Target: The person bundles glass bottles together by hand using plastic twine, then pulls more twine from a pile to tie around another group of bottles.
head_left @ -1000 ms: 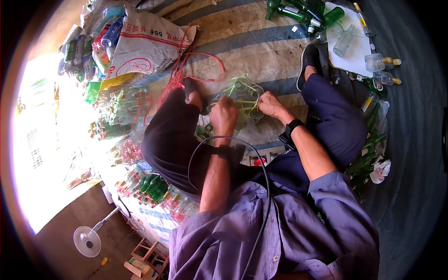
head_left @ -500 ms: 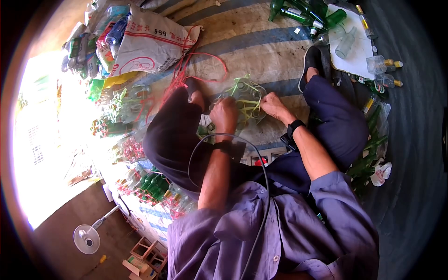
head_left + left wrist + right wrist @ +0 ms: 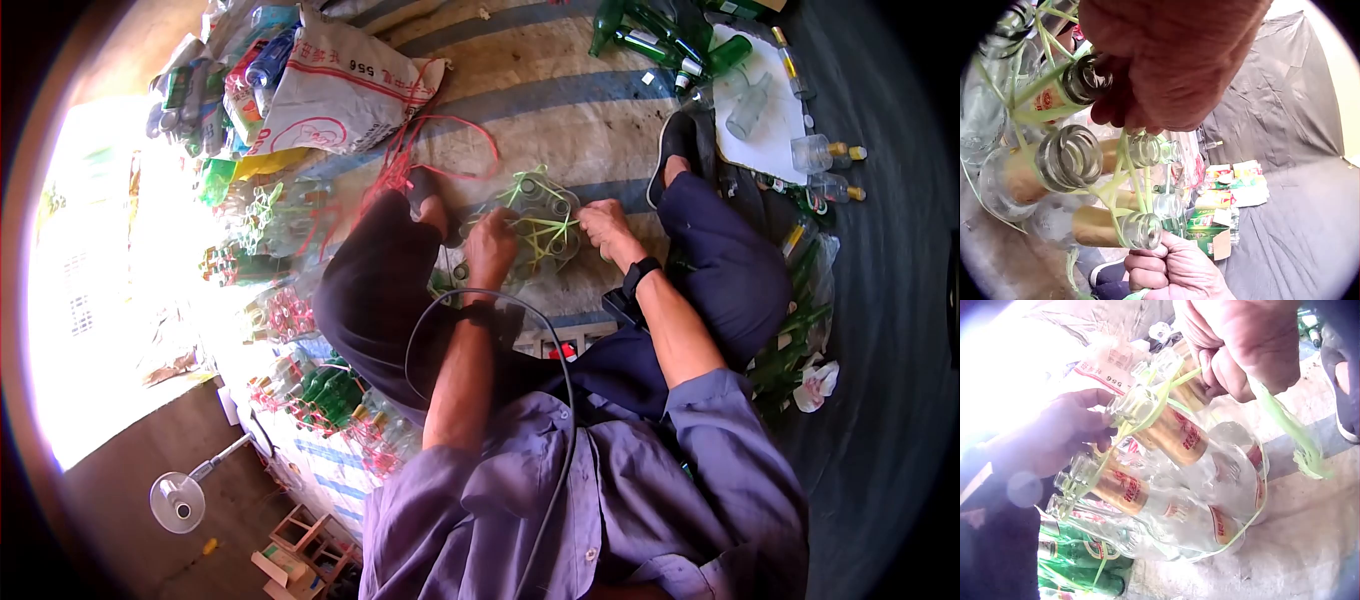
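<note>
Got blue-striped tarp (image 3: 560, 128) underfoot, crazy blown-out daylight (image 3: 100, 240) on the left, a white fan (image 3: 177, 502) below that, plus dark sheeting (image 3: 885, 300) along the right.

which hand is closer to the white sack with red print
Left. In the head view, the left hand is below and right of the sack; the right hand is farther right.

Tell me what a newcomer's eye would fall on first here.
Probably the clear glass bottles bound with pale green twine between the person's legs, with the left hand gripping at a bottle neck and the right hand holding the twine. After that, likely the white sack with red print at the head view's upper left, and the green bottles lying at that view's upper right.
</note>
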{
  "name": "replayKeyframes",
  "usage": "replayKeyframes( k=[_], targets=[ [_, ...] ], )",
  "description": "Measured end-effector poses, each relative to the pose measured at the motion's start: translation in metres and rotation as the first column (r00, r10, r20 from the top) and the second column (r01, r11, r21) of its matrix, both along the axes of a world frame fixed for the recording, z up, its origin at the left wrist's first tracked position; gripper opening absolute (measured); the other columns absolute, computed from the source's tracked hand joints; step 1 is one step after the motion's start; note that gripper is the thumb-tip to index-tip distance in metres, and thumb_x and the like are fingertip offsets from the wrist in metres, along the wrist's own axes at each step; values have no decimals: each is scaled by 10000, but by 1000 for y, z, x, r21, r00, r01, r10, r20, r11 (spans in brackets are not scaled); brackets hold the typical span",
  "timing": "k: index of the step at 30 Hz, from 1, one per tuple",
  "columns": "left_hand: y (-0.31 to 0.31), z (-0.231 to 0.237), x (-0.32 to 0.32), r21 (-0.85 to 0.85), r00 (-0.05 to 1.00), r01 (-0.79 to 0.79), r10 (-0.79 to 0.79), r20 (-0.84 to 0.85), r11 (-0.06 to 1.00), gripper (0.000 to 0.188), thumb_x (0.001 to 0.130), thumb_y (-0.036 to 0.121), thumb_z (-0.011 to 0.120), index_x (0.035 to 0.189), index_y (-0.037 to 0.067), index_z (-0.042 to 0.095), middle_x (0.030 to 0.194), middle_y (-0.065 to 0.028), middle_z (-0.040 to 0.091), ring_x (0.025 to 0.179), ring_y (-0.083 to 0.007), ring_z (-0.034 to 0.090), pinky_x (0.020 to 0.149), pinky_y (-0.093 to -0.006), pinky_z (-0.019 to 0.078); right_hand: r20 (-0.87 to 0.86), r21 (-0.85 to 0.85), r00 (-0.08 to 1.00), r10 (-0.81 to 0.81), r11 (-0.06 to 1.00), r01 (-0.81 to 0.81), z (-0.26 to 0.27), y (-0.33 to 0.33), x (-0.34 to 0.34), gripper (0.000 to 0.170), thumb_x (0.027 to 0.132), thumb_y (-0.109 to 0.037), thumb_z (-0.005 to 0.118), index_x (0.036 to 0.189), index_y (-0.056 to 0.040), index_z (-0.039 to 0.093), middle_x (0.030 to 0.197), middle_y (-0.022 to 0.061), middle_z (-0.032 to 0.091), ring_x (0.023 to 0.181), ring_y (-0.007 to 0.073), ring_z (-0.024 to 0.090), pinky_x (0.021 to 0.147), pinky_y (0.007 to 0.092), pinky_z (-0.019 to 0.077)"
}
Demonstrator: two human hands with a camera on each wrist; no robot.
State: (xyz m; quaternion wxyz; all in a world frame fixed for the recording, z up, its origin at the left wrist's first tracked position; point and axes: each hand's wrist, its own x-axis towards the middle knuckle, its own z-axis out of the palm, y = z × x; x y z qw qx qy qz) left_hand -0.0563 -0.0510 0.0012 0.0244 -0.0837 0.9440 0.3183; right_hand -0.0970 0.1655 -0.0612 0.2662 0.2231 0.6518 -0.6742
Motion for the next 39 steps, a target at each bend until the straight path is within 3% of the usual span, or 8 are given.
replayKeyframes(
  k=[2,5,11,14,18,22,24,39],
  targets=[
    [-4,0,0,-7,1000,25,-25,9,1000,197,814,114,605,980,148,706,855,-169,644,842,-373,638,748,-476,490,119,-253,990,-81,961,109,-14,7,-6,285,834,-150,671,580,-91,554,542,-37,500,365,74,404,351,263,221],
    [-6,-6,2,-24,999,51,-52,-5,998,228,839,137,570,1016,173,710,924,-175,656,881,-382,637,761,-488,494,145,-51,988,-43,997,51,1,11,-10,205,833,-146,698,674,-96,578,560,-18,514,403,59,388,368,236,229],
    [32,24,19,-76,989,-87,77,-124,993,268,863,205,598,1092,88,671,980,-176,644,892,-380,612,804,-481,476,195,-44,975,-110,992,121,30,4,-10,249,818,-157,706,648,-107,531,556,-19,504,401,55,359,372,235,227],
    [52,30,31,-192,985,22,-54,-164,981,646,781,406,731,1285,53,536,1207,-166,556,1118,-351,500,940,-494,363,207,-31,973,-106,993,115,47,2,-13,253,806,-157,708,639,-110,523,554,-24,494,399,55,340,375,238,219],
    [62,29,42,-237,984,88,-121,-131,968,934,644,375,837,1421,91,404,1348,-221,431,1240,-398,407,1023,-530,275,234,-5,972,-5,1000,7,45,4,-14,258,792,-207,704,603,-74,589,528,-17,506,411,83,397,385,285,258],
    [55,15,42,-281,980,94,-139,-144,955,931,636,307,828,1431,82,398,1340,-216,438,1237,-391,412,1024,-524,278,-102,112,972,210,974,-198,45,9,-2,290,788,-239,680,602,-34,593,508,6,493,425,118,424,412,321,306],
    [53,15,42,-392,959,98,-191,-207,915,729,725,151,666,1405,35,431,1277,-182,486,1167,-357,462,964,-494,331,-167,318,930,328,910,-264,56,6,2,323,785,-264,662,606,-5,589,483,32,476,443,143,463,448,332,359],
    [16,11,36,-347,891,325,-408,-198,880,718,658,11,575,1366,-1,450,1256,-164,521,1144,-339,487,993,-481,336,-60,132,969,240,964,-231,79,11,21,304,813,-259,681,641,-14,626,480,11,443,405,114,389,374,332,296]
  ],
)
